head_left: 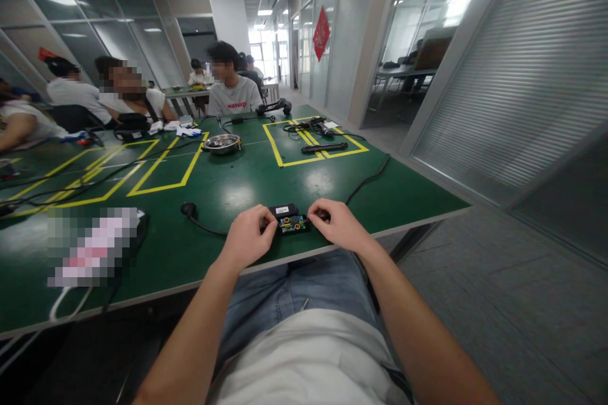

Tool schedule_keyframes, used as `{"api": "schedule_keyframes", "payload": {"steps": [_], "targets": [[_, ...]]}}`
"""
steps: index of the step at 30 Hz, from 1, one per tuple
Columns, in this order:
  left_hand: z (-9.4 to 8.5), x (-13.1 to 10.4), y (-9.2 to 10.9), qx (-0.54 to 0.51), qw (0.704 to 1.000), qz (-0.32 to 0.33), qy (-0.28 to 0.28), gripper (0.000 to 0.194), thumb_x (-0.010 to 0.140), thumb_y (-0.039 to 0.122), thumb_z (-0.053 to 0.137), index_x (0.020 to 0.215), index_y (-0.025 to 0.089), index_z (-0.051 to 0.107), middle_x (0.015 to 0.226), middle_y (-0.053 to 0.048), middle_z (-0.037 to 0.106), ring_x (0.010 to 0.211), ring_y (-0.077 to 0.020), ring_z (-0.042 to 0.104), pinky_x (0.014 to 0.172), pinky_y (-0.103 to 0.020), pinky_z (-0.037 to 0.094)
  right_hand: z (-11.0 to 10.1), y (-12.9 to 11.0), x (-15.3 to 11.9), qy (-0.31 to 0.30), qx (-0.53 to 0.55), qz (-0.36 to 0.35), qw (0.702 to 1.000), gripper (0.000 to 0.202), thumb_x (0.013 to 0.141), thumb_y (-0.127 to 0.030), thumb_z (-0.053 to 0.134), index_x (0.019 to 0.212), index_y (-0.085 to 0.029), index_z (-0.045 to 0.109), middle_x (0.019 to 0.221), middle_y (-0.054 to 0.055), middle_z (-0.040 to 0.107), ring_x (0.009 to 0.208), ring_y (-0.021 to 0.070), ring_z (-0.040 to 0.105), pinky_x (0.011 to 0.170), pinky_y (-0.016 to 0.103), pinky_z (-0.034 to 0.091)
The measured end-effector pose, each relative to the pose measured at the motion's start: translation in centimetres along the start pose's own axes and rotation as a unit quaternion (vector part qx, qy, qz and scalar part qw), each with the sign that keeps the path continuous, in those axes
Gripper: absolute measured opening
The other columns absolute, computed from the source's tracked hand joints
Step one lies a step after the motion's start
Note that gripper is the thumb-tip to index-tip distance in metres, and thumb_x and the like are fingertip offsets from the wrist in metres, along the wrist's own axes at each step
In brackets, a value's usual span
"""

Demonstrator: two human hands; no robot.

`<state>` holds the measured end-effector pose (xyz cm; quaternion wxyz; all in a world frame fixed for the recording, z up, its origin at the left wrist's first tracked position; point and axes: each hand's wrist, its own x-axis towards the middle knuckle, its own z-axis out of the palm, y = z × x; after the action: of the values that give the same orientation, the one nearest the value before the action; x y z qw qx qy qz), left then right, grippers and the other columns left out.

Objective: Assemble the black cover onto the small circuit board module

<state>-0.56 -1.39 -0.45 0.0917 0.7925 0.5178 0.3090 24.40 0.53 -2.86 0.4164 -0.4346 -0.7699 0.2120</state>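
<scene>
A small circuit board (293, 224) with coils lies in an open black case near the table's front edge. Just behind it is a black casing piece (284, 209) with a white label. At the board's left end, my left hand (251, 234) has its fingers closed on the black cable (209, 228) that leads to a plug (189, 209). My right hand (338, 223) pinches at the board's right end, around the dark cable end there. Another black cable (368, 180) runs from that side toward the back right.
On the green table (399, 202) are a metal bowl (222, 143), a black bar (325, 147), tangled cables (311, 126) and yellow tape outlines. A blurred pinkish item (92, 250) lies at left. A person (232, 92) sits across the table; others sit farther left.
</scene>
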Motion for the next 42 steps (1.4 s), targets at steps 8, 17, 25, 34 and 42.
{"api": "schedule_keyframes", "payload": {"steps": [8, 17, 25, 34, 42], "targets": [[0.0, 0.1, 0.2, 0.02, 1.0, 0.01, -0.011, 0.016, 0.092, 0.02, 0.063, 0.077, 0.023, 0.068, 0.077, -0.003, 0.069, 0.073, -0.021, 0.064, 0.069, -0.033, 0.048, 0.0, 0.0, 0.0, -0.002, -0.016, -0.002, 1.0, 0.013, 0.09, -0.018, 0.061, 0.082, -0.021, 0.07, 0.081, 0.002, 0.073, 0.072, 0.0174, 0.062, 0.069, 0.029, 0.047], [0.6, 0.5, -0.5, 0.017, 0.999, 0.041, 0.003, 0.028, 0.096, 0.018, 0.061, 0.114, 0.027, 0.081, 0.139, -0.01, 0.072, 0.13, -0.0327, 0.062, 0.112, -0.053, 0.052, -0.1, 0.2, 0.2, -0.008, -0.068, -0.002, 0.998, 0.01, 0.09, -0.016, 0.069, 0.085, -0.023, 0.073, 0.081, 0.001, 0.073, 0.081, 0.0207, 0.066, 0.085, 0.035, 0.046], [1.2, 1.4, -1.5, 0.021, 0.998, -0.063, 0.007, 0.022, 0.098, 0.026, 0.07, 0.112, 0.027, 0.087, 0.118, -0.009, 0.084, 0.111, -0.0326, 0.076, 0.103, -0.049, 0.059, -0.1, 0.4, 0.2, -0.025, -0.063, 0.013, 0.998, 0.015, 0.089, -0.012, 0.065, 0.091, -0.024, 0.073, 0.084, 0.001, 0.074, 0.084, 0.0208, 0.067, 0.089, 0.037, 0.045], [0.3, 0.4, -0.6, -0.074, 0.995, 0.052, 0.041, 0.025, 0.105, 0.029, 0.065, 0.121, 0.026, 0.084, 0.124, -0.009, 0.08, 0.114, -0.026, 0.073, 0.103, -0.041, 0.059, -0.1, 0.5, 0.2, -0.026, -0.045, 0.008, 0.999, 0.015, 0.089, -0.012, 0.06, 0.095, -0.023, 0.068, 0.087, 0.002, 0.074, 0.084, 0.0209, 0.068, 0.086, 0.035, 0.048], [0.5, 0.1, -0.6, -0.064, 0.988, 0.133, -0.039, 0.023, 0.098, 0.022, 0.074, 0.118, 0.028, 0.085, 0.119, -0.008, 0.079, 0.108, -0.0258, 0.071, 0.101, -0.043, 0.059, -0.1, 0.3, 0.3, -0.033, -0.044, 0.015, 0.998, 0.015, 0.088, -0.011, 0.06, 0.094, -0.023, 0.066, 0.088, 0.002, 0.074, 0.085, 0.0213, 0.068, 0.086, 0.035, 0.048]]}}
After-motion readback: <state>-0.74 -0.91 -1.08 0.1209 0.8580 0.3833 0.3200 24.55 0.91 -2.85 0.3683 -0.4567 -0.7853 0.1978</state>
